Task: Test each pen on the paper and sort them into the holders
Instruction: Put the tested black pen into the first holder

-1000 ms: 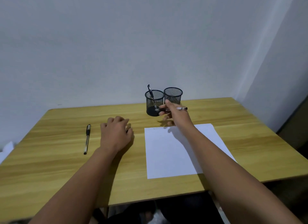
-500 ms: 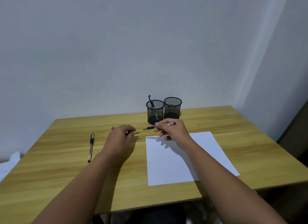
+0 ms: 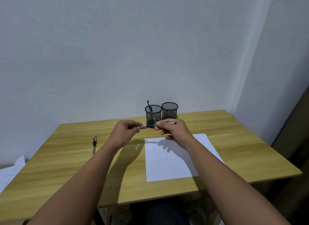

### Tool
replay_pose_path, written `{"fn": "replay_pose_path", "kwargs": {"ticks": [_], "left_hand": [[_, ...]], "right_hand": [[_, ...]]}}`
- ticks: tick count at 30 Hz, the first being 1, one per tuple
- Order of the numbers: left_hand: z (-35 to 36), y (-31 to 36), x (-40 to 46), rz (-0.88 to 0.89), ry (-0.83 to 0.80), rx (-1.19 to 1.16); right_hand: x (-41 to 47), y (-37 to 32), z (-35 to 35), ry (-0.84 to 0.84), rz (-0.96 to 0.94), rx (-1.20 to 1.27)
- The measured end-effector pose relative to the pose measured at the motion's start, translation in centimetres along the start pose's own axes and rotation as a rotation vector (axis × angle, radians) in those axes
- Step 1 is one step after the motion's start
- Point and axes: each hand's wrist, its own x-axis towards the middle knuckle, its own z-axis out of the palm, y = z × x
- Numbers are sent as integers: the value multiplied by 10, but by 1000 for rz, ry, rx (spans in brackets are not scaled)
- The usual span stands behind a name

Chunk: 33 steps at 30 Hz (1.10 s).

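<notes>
- Two hands raised over the light wooden counter (image 3: 234, 141), sharing one slim pen with a dark front section and pale barrel (image 3: 151, 125), held level just in front of the two black wire-mesh holders.
- Right hand (image 3: 173, 132) pinching the barrel near its middle, rear end poking out past the knuckles; grip closed on the pen.
- Left hand (image 3: 124, 134) with fingertips closed on the pen's front end, cap or tip; which of the two too small to tell. Probably uncapping or recapping, judged from the pose.
- White sheet of paper (image 3: 168, 161) flat on the counter, just below and in front of the right hand; faint marks possibly along its far edge, too pale to read.
- Left black mesh holder (image 3: 153, 115) carrying one dark clip pen (image 3: 149, 105) leaning on its rim; right black mesh holder (image 3: 169, 110) touching it, nothing visible above its rim.
- One more black-capped pen with a clear barrel (image 3: 94, 144) lying on the counter, well to the left of the hands, untested by the look of it.
- Handling, as a judgement: light, stiff, smooth plastic, apt to roll or slip; best held at the dark section near the tip for writing, at mid-barrel for dropping into a holder. Cap small and easy to lose.
</notes>
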Motion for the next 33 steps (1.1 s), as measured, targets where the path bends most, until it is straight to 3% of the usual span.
{"fn": "replay_pose_path", "kwargs": {"ticks": [3, 8, 14, 20, 24, 26, 29, 33], "left_hand": [[3, 11, -2, -15, -20, -100], [7, 27, -3, -134, 16, -471], [24, 44, 19, -127, 50, -509], [20, 63, 58, -40, -23, -355], [20, 45, 92, -10, 137, -50], [28, 32, 103, -34, 133, 46], [45, 5, 121, -108, 102, 88], [65, -25, 136, -173, 51, 41]], "right_hand": [[-4, -5, -3, -31, 17, 18], [-7, -8, -15, -74, 31, 30], [5, -6, -15, -24, -53, 17], [39, -38, -25, -93, -56, -390], [87, -71, -27, 113, -149, -470], [111, -76, -25, 196, -174, -453], [139, -72, -17, 302, -246, -502], [161, -56, -6, 298, -253, -573]]}}
